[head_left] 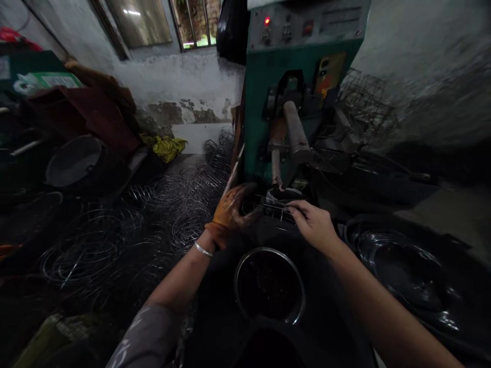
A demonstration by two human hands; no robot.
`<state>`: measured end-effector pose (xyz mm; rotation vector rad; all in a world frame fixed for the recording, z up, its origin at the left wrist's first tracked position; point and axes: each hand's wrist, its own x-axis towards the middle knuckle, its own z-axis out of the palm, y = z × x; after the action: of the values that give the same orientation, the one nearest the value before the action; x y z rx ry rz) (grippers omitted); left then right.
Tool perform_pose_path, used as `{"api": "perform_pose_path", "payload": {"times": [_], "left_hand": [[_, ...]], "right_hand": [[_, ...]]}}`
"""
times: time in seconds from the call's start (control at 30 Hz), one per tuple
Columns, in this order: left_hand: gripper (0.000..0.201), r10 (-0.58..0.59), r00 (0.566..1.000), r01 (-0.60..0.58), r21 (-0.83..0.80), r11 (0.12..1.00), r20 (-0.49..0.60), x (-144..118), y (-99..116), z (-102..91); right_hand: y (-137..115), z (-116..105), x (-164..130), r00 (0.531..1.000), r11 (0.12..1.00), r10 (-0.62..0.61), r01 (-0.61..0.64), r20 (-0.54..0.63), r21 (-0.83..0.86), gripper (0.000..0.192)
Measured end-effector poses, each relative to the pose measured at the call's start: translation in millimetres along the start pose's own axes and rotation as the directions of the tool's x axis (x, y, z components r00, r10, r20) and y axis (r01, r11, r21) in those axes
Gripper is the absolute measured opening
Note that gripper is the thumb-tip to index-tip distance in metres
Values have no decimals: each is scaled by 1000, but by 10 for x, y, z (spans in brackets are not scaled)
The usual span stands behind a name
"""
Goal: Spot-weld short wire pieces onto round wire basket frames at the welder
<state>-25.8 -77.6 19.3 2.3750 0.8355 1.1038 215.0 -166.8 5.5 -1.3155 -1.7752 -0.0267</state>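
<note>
My left hand (232,209), in a stained orange work glove, is open, its thumb and fingers apart in a curve. Thin metal wire pieces (268,205) lie between it and my right hand. With thumb and forefinger, my bare right hand (312,222) pinches the end of a thin wire; its exact shape is too dark to make out. Just beyond both hands stand the electrodes (293,130) of a green machine (256,110), which looks like a spot welder. Below my hands is a round metal bowl (238,291) with small dark bits in it.
Loose wire rings (184,199) are heaped on the floor to the left. A black basin (406,266) with shiny wire coils is at the right. Farther left are a dark round tub (74,161) and a yellow cloth (166,146). A red light (267,21) glows on the machine's panel.
</note>
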Motion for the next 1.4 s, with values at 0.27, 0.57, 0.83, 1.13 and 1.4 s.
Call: {"api": "perform_pose_path", "payload": {"times": [0.27,0.57,0.83,1.13,1.4], "left_hand": [[44,-261,819,390,-162,906,512,235,1,-163],[41,-219,735,414,-169,894,642,70,-283,-158],[47,-328,814,485,-250,838,480,-22,-415,-161],[28,-67,994,86,-225,971,92,-543,-273,-210],[78,150,989,-150,53,987,-3,-254,-182,134]], "right_hand": [[-62,-76,18,989,983,-101,82,111,165,17],[-118,-127,-11,978,973,-65,18,197,230,17],[-156,-176,-35,970,971,-44,-15,239,239,17],[-1,-118,30,994,987,104,-107,26,117,22],[-9,102,143,973,991,66,-90,221,100,24]]}}
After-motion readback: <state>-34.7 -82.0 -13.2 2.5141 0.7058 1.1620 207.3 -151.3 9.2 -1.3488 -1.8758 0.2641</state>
